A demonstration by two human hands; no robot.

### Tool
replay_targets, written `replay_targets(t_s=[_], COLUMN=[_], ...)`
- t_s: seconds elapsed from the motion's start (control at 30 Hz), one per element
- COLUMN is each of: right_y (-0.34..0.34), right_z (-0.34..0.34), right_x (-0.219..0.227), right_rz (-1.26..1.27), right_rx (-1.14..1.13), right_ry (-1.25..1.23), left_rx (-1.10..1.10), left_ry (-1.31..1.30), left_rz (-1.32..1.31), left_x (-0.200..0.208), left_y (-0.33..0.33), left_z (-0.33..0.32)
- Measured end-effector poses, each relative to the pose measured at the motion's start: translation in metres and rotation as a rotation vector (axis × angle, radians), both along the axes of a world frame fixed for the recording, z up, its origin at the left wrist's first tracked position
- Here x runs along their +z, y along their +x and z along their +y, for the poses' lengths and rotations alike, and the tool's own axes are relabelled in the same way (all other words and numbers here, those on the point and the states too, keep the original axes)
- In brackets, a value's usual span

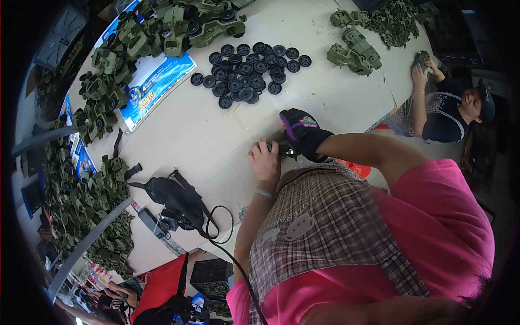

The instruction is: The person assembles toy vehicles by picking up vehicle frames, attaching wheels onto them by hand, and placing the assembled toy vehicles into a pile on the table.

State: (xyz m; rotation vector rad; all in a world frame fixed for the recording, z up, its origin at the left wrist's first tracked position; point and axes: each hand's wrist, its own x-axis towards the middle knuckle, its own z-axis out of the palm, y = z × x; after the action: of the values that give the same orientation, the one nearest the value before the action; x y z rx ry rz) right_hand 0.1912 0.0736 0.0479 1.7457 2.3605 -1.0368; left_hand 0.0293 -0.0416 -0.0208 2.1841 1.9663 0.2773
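This is a toy assembly workshop. The big table (206, 135) carries heaps of green toy trucks (103, 92), loose black wheels (249, 70) and small green parts (395, 21). Another worker (444, 111) sits at its far edge.

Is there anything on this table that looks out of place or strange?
One thing stands out: a black pouch with straps and a cable lies among the green toy parts, at the table edge. The black wheels lie loose but together.
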Motion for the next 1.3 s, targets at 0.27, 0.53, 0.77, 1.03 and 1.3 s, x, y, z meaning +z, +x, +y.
replay_targets(t_s=[0.27,0.53,0.77,1.03,1.3], right_y=[0.002,0.013,0.042,0.09,0.112], right_z=[0.008,0.023,0.051,0.135,0.104], right_x=[-0.009,-0.022,-0.035,-0.038,-0.064], right_rz=[-0.045,0.258,0.419,-0.002,0.334], right_rx=[-0.031,0.613,-0.074,-0.235,-0.322], right_ry=[-0.053,0.297,0.347,0.472,0.211], left_rx=[-0.006,-0.021,0.178,0.266,0.543], left_ry=[-0.014,-0.07,-0.357,-1.025,-0.473], left_rz=[-0.021,0.0,-0.337,-1.212,-0.995], left_x=[0.002,0.003,0.035,0.008,-0.011], left_y=[0.005,-0.001,-0.011,-0.047,-0.047], left_z=[0.004,0.006,0.012,0.037,0.013])
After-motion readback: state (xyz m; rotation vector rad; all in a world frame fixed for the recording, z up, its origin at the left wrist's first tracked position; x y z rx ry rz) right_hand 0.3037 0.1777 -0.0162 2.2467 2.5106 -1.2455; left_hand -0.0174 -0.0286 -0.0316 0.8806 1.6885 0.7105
